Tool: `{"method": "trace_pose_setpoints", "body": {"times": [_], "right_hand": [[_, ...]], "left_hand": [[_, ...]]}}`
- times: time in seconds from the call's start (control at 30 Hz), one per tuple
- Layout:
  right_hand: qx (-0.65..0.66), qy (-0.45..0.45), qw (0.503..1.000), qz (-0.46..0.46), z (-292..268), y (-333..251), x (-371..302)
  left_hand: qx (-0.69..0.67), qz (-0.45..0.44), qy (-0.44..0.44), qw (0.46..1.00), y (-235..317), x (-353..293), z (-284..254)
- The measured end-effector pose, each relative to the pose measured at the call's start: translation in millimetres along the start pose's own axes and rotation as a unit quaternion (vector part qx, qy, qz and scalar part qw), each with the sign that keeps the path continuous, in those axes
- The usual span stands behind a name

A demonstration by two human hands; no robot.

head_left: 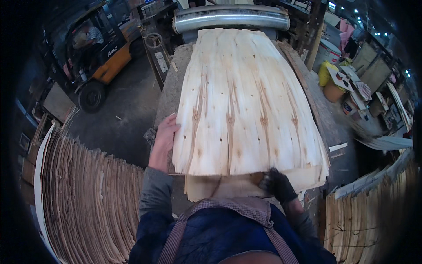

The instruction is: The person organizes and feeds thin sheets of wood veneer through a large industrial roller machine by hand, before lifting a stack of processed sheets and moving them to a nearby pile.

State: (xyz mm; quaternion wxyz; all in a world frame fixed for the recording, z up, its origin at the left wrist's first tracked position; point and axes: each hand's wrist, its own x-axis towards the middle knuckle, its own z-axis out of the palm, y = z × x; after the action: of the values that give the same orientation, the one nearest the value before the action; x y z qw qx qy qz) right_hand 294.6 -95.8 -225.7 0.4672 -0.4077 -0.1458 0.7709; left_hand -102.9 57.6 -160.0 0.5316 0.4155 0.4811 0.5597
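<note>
A pale wood veneer sheet (246, 101) with brown knots and streaks lies lengthwise on the table before me. More veneer sheets (211, 185) show beneath its near edge. My left hand (165, 134), bare, is at the sheet's left edge, its fingers stretched along the side and the tips touching the wood. In a dark glove, my right hand (280, 185) is at the near edge, right of the middle. Its fingers close on the top sheet's edge, and part of them is hard to make out against the dark glove.
A shiny metal roller (231, 20) spans the table's far end. Tall stacks of veneer stand at the left (96, 193) and right (360, 220). An orange forklift (110, 61) with a person seated in it is at far left. Buckets (327, 53) and boards clutter the far right.
</note>
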Motion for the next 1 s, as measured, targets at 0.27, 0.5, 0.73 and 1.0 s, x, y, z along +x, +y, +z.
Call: {"method": "trace_pose_setpoints", "body": {"times": [0.27,0.5,0.73,1.0], "right_hand": [[0.020,-0.020,0.998,-0.056,38,-134,155],[0.260,-0.226,0.931,0.117,29,-222,319],[0.097,-0.194,0.975,0.056,104,-203,278],[-0.185,-0.200,0.962,-0.001,64,-98,91]], "left_hand": [[0.373,0.002,0.015,0.928,-73,50,14],[0.501,0.120,0.093,0.852,-111,34,47],[0.264,-0.024,0.078,0.961,-111,28,13],[-0.037,-0.124,0.061,0.990,-52,29,10]]}}
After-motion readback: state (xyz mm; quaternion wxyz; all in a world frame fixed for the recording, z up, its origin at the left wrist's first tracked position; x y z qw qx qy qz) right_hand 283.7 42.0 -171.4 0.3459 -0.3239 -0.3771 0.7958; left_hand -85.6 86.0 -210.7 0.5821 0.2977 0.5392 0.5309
